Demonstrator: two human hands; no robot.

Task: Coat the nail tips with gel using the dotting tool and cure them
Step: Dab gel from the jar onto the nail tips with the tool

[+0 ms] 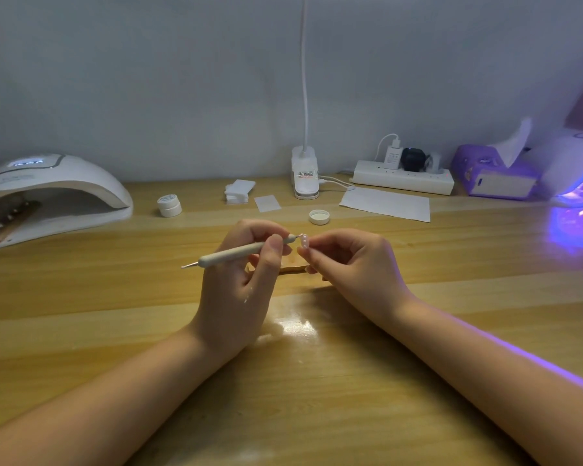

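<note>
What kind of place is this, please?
Probably a home or small nail-art workstation: a wooden desk against a wall, with two nail curing lamps, a small gel jar and a dotting tool.

Both hands meet above the forearms, left hand (241,264) and right hand (347,264) (fingers curled, pinching).

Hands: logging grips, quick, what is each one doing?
Left hand: grips the dotting tool.
Right hand: pinches the nail tips.
</note>
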